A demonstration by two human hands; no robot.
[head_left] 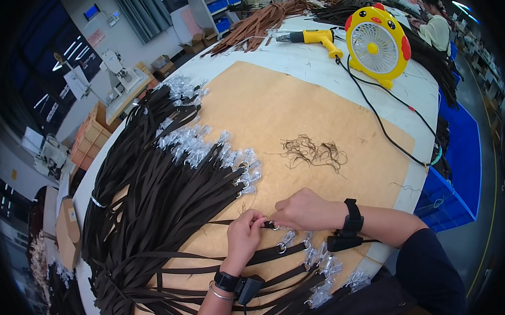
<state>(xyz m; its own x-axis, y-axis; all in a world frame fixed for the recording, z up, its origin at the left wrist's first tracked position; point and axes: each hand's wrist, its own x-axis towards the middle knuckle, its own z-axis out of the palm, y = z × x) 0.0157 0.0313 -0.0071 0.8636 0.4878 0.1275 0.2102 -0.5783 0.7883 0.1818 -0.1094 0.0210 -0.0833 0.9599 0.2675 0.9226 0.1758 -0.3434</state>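
Observation:
My left hand (245, 238) is closed in a pinch on the end of a flat black strap (269, 225), just left of a small metal ring. Against that same end, my right hand (305, 210) has its fingers curled and fingertips pressed together; they partly hide the tip. More black straps (283, 275) run beneath and in front of my hands, their metal clasps wrapped in clear plastic (326, 265). To the left lies a large heap of black straps (169, 186), its plastic-covered clasps (193, 146) facing the middle. A loose tangle of dark thread (314, 153) rests beyond my hands.
Brown board (250, 95) covers much of the white table (310, 67). At the back are a yellow heat gun (318, 38), its black cord (380, 124), a yellow chick-shaped fan (376, 46) and brown straps (258, 23). A blue bin (449, 199) stands right; another person (434, 28) is beyond.

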